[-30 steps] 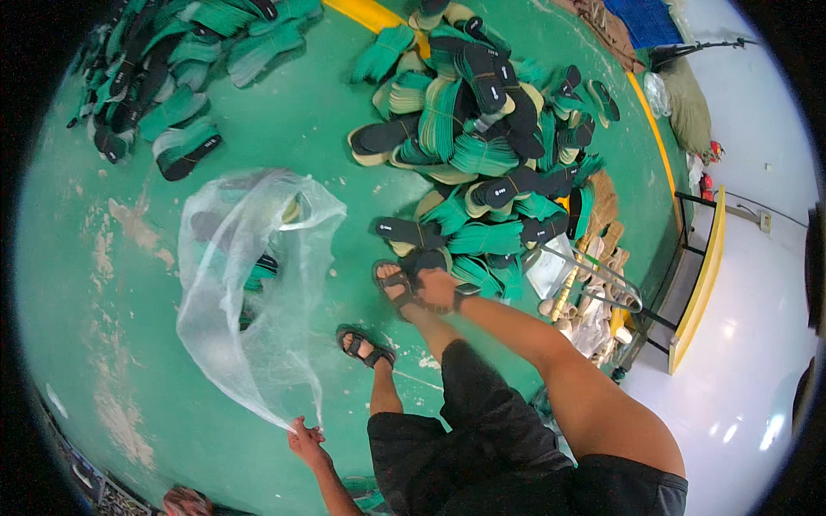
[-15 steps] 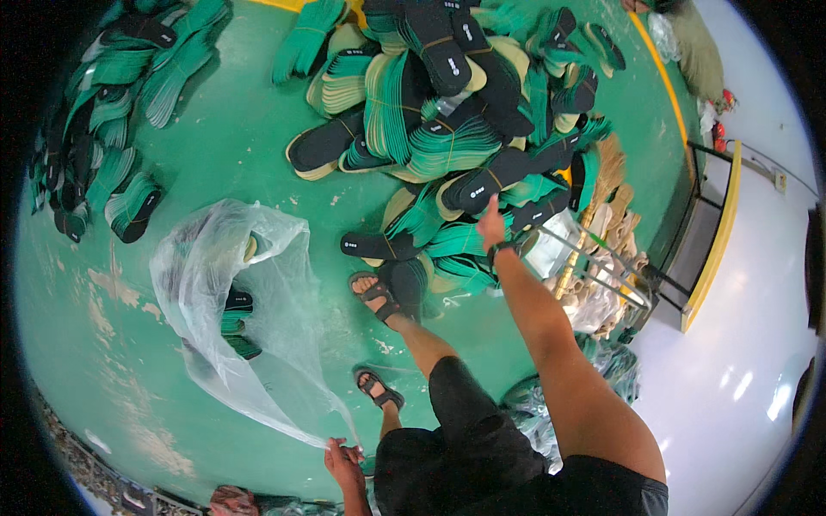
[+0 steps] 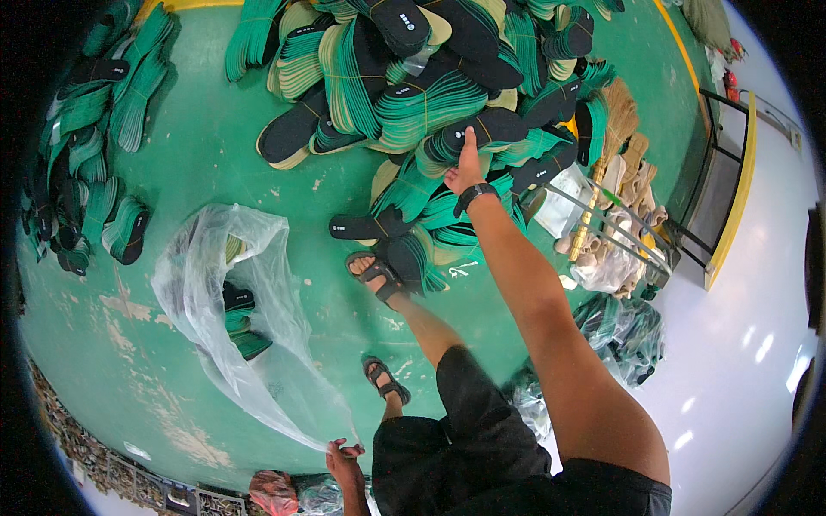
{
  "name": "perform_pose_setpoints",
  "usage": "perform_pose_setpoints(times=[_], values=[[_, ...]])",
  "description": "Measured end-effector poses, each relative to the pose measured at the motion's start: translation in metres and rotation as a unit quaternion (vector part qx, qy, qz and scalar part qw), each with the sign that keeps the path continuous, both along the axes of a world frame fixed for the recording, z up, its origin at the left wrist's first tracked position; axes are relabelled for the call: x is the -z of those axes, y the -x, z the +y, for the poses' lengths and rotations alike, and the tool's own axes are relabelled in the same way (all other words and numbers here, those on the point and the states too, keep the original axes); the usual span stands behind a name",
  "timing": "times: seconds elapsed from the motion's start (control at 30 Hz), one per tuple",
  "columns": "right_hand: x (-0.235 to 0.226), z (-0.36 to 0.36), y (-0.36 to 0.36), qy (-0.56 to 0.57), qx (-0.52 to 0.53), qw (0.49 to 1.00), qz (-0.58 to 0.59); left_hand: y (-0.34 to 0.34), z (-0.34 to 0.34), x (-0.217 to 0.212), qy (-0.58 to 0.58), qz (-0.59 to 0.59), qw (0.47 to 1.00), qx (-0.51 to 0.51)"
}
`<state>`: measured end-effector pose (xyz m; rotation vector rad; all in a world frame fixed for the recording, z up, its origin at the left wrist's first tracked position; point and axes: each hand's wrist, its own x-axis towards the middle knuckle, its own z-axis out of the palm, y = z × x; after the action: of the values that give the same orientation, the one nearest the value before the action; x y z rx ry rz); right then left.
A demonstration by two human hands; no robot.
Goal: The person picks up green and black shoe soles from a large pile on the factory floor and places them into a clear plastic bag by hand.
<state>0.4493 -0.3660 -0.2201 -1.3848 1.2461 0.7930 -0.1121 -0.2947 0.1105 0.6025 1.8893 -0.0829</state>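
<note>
My right hand (image 3: pixel 465 168) reaches far forward onto a large pile of green and black sandal soles (image 3: pixel 430 95), its fingers on a bundle of them; a dark band is on the wrist. My left hand (image 3: pixel 344 454) is low beside my leg and grips the edge of a big clear plastic bag (image 3: pixel 228 301). The bag lies open on the green floor with a few green and black soles (image 3: pixel 237 318) inside. My sandalled feet (image 3: pixel 375 273) stand between the bag and the pile.
More bundles of soles (image 3: pixel 82 163) lie along the left. A wire rack with tan pieces (image 3: pixel 615 215) stands at the right, beside a yellow-edged frame (image 3: pixel 731 189). Filled dark bags (image 3: pixel 624 331) lie near my right leg. The green floor (image 3: pixel 215 181) shows worn patches.
My right arm has stretched forward from near my leg onto the sole pile. I have stepped closer to the pile. My left hand keeps hold of the bag, which trails behind.
</note>
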Motion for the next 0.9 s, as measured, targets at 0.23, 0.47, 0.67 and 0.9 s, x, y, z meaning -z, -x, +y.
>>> perform_pose_setpoints(times=[0.23, 0.47, 0.67, 0.9], values=[[0.019, -0.029, -0.01, -0.14, -0.034, 0.983, -0.118, 0.012, -0.01, 0.018, 0.0, -0.052, 0.999, 0.009], [-0.054, -0.058, 0.123, -0.181, -0.265, 0.938, -0.128, 0.035, -0.022, 0.023, -0.02, -0.023, 0.992, -0.122], [-0.196, 0.04, 0.285, -0.107, -0.813, 0.546, -0.174, 0.051, -0.029, 0.02, -0.064, -0.123, 0.983, -0.118], [-0.147, 0.252, 0.503, -0.187, -0.902, 0.132, -0.366, 0.074, -0.023, -0.01, -0.098, -0.217, 0.969, -0.069]])
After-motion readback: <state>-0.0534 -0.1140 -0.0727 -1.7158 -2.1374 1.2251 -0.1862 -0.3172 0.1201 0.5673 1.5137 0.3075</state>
